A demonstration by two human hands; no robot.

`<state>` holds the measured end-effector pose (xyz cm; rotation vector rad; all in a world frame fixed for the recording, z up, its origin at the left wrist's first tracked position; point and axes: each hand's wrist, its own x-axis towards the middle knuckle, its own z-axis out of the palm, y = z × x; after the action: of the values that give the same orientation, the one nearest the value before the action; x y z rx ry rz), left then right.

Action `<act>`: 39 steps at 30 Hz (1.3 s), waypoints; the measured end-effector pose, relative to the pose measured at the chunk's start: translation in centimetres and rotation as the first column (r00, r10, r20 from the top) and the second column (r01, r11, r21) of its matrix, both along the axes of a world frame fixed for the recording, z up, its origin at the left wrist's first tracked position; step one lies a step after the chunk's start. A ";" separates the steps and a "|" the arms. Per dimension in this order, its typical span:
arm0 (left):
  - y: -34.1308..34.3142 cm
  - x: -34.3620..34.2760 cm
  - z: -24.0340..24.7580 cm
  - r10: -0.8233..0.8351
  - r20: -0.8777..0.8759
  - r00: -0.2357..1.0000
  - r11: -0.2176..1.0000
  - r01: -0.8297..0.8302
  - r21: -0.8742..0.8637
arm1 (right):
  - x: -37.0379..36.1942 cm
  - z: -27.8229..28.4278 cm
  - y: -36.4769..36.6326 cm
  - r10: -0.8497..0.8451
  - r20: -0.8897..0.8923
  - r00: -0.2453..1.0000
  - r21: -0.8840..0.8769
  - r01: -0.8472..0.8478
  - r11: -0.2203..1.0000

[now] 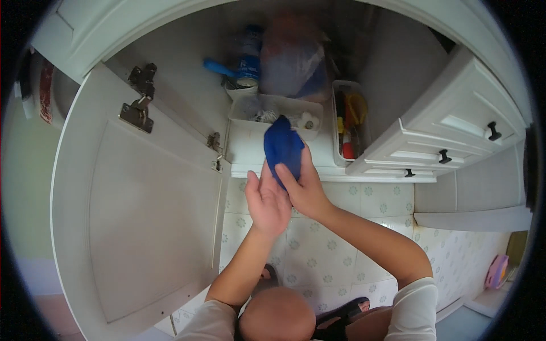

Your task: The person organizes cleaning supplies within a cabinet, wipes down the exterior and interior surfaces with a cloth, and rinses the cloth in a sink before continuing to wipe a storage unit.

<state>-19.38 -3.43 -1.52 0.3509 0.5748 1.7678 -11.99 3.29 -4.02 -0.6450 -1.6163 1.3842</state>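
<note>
Blue cloth (284, 149) clamped in right hand (308, 192); left hand (269, 209) palm-up beneath, thumb and fingers apart.

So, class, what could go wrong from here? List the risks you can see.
The blue item might slip from the right hand, as the left hand lies open, and drop to the floor. A deeper reach could knock the blue can inside the cabinet. The left arm could bump the open door beside it.
</note>
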 end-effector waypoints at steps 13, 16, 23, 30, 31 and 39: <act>-15.7 -2.1 -9.7 -0.319 -0.316 0.894 0.812 0.086 -0.578 | -19.6 15.5 5.7 -0.098 -0.635 0.766 -0.093 0.050 0.994; -19.5 -3.3 -10.7 -0.431 -0.116 0.895 0.567 0.169 -0.806 | -20.6 16.1 5.1 0.212 -0.326 0.921 0.175 -0.161 0.971; -24.6 -6.3 -13.2 -0.429 -0.230 0.874 0.571 0.065 -0.818 | -19.9 13.6 5.2 0.303 -0.535 0.789 0.043 -0.333 0.942; -29.0 -6.1 -14.7 -0.361 -0.074 0.930 0.438 0.099 -0.894 | -19.3 9.0 3.0 -0.079 -0.429 0.900 0.003 0.090 0.996; -30.1 -6.1 -15.1 -0.358 -0.072 0.931 0.435 0.098 -0.895 | -18.7 7.7 2.7 -0.084 -0.310 0.947 0.091 0.117 0.989; -32.6 -9.9 -16.4 0.261 0.205 0.943 0.648 -0.013 -0.762 | -15.7 0.0 5.1 0.090 0.008 0.996 0.393 -0.085 0.915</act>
<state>-29.29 -36.02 -17.91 -0.5624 1.0751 1.5152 -27.72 8.39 -4.06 -0.3278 -1.8646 1.0727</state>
